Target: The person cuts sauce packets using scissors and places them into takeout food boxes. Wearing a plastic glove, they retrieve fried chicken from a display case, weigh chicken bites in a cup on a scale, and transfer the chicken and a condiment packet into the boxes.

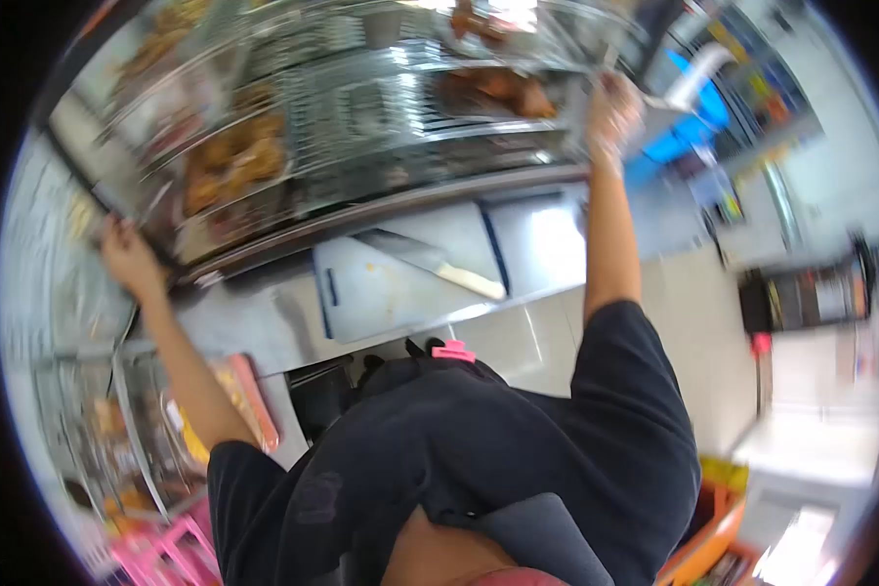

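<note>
A glass food display case [361, 210] with wire shelves fills the space in front of me. My left hand [130, 256] is closed at the left edge of its frame, fingers curled over the dark bar. At the case's right end is my raised right hand [615, 112], in a clear plastic glove. Its fingers are curled, and blur hides what they hold. Fried-looking pieces of food [230, 161] lie on a tray at left, and browned meat [498, 93] on a shelf at right. Below the case, a knife [430, 262] with a cream handle rests across a white cutting board [361, 308].
The metal counter [547, 244] runs beneath the case. At lower left stand a rack of packaged food [117, 430] and a pink stool or crate [171, 552]. A blue object [698, 112] is beyond my right hand, and an orange crate [708, 537] sits at lower right.
</note>
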The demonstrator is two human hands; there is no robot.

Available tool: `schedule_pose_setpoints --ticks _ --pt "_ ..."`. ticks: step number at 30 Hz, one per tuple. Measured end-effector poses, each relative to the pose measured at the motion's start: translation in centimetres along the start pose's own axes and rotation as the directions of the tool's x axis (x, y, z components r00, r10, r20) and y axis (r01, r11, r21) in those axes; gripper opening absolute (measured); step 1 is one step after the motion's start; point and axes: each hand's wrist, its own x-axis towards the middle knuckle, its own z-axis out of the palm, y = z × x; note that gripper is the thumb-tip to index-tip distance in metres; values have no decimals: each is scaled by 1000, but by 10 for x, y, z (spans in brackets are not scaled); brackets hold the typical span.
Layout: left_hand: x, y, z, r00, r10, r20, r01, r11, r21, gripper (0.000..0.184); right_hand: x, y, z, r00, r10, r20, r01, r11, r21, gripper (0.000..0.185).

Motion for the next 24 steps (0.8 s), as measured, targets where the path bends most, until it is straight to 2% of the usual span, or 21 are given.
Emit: schedule_pose_setpoints --ticks 1,2,3,4,5,6,8,9,11,12,15,16,18,19,20,21,22,23,24 --pt "6 -26 7 998 41 45 -44 997 70 31 7 5 -7 1000 -8 7 9 994 -110 13" --pt "10 -52 16 997 51 53 -52 999 17 31 12 7 -15 999 19 34 -13 984 -176 15" --pt "8 -47 18 999 31 33 -34 997 72 33 16 7 -23 997 47 64 -31 973 -228 17" --pt "7 -58 25 999 31 23 -30 1000 -4 34 19 7 -31 994 48 100 -26 977 -213 20" --pt "5 -63 31 999 -40 9 41 982 -186 34 21 4 -34 989 48 138 -23 983 -182 23" --pt "4 -57 30 996 -93 14 94 982 -162 32 25 -8 -44 976 118 185 -76 973 -219 22" --pt "8 -49 25 998 -66 -20 66 998 10 29 36 -35 -59 928 252 274 -173 943 -283 19" --pt "9 -46 25 998 -49 -42 53 994 98 29 37 -36 -59 933 238 271 -165 949 -267 18" --pt "6 -37 27 989 -112 -97 112 994 -4 28 39 -29 -61 941 214 262 -155 961 -228 16" --pt "5 -31 28 981 -144 -130 138 989 -57 29 40 -19 -61 955 115 272 -64 980 -190 15" --pt "10 -23 34 923 -351 -157 334 934 -124 30 39 12 -71 969 -42 244 59 996 -61 15" --pt "13 -30 40 903 -410 -128 380 901 -208 29 41 -11 -97 911 146 385 -154 988 -11 16" --pt "11 -46 55 967 -221 -125 203 969 -143 26 27 57 -101 929 27 370 -77 990 120 34" --pt "7 -55 59 983 -126 -136 113 989 -96 24 18 58 -116 904 121 409 -183 976 115 38" --pt "2 -60 68 992 -18 -128 -4 985 -171 20 2 50 -136 868 198 456 -283 951 125 42" --pt "-11 11 58 994 -15 -109 12 999 -29 19 -9 62 -149 789 264 555 -369 926 83 40" --pt "-23 49 59 989 -137 -55 119 959 -256 17 -25 68 -159 689 358 630 -535 837 110 33" --pt "-32 78 59 989 -142 -36 132 971 -198 15 -44 85 -157 629 413 658 -622 775 109 29" --pt "-39 119 59 993 -111 -43 101 979 -179 14 -58 84 -161 606 358 710 -641 748 171 24"
